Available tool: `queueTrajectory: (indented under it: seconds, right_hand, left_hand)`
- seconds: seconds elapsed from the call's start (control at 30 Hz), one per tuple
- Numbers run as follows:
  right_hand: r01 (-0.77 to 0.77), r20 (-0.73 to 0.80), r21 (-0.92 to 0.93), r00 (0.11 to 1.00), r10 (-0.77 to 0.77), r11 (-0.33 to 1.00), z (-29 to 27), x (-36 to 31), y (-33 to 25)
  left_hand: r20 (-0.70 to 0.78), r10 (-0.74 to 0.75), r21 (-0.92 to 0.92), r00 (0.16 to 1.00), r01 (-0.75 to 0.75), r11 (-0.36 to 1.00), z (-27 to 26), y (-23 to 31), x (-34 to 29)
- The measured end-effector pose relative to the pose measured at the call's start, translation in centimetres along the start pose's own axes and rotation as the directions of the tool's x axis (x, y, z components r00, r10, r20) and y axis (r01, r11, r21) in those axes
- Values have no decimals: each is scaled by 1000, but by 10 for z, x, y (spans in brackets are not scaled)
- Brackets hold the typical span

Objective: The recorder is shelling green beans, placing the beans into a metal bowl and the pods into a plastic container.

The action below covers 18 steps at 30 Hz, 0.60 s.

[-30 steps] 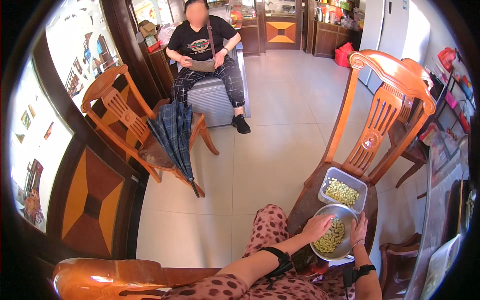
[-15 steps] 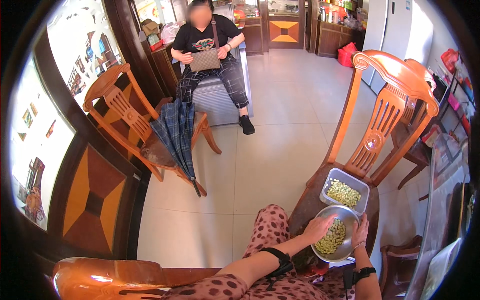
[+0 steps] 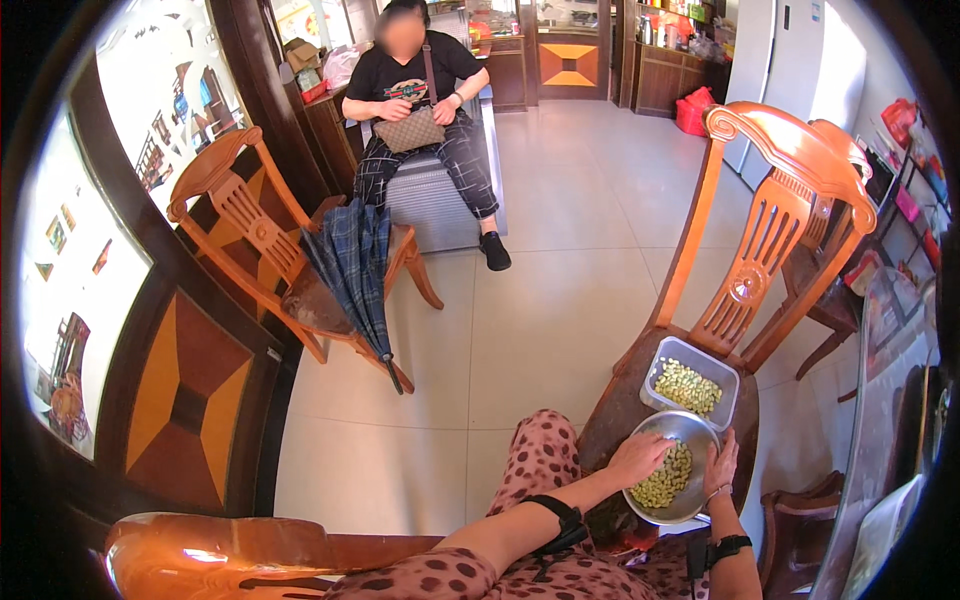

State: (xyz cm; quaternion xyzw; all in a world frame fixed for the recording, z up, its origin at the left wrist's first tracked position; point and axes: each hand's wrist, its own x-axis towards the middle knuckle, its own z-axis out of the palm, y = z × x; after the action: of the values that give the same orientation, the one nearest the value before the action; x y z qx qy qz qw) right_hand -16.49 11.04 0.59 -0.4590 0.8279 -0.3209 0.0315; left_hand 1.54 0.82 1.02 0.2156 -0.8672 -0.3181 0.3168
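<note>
A round metal bowl (image 3: 643,508) with pale green shelled beans (image 3: 662,487) rests at the front of a wooden chair seat near my knees. My right hand (image 3: 720,464) holds the bowl's right rim. Over the bowl's left side reaches my left hand (image 3: 640,457), its fingers bent and drawn together above the beans. Whatever is between those fingertips is hidden. Touching the bowl's far side is a clear plastic tub (image 3: 735,405), which also has beans (image 3: 687,386) in it.
The wooden chair's carved back (image 3: 755,270) rises behind the tub. Another chair (image 3: 300,300) at left bears a folded plaid umbrella (image 3: 350,265). Farther back, a person (image 3: 415,110) sits with a bag (image 3: 410,130). A glass-topped table edge (image 3: 870,400) runs along the right.
My left hand's fingers have curled in from a more stretched pose over the beans. My right hand stays on the bowl. The seated person's hands and bag have shifted.
</note>
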Motion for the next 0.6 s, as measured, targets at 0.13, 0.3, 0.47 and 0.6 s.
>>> queueTrajectory:
  seconds: [0.13,0.3,0.47,0.6]
  right_hand:
    - [-31,11,26,999,30,999,1,0,3]
    - [21,-9,-9,1000,-21,1000,1,-1,4]
    - [-19,13,34,1000,18,999,0,-1,-1]
    - [22,-5,7,1000,-22,1000,4,-1,11]
  left_hand:
    - [-3,-3,-1,1000,3,1000,0,2,0]
    - [-39,9,-14,999,-10,1000,0,3,0]
    - [33,-67,15,997,67,998,-1,3,-2]
    - [190,-186,32,964,183,983,-7,7,1]
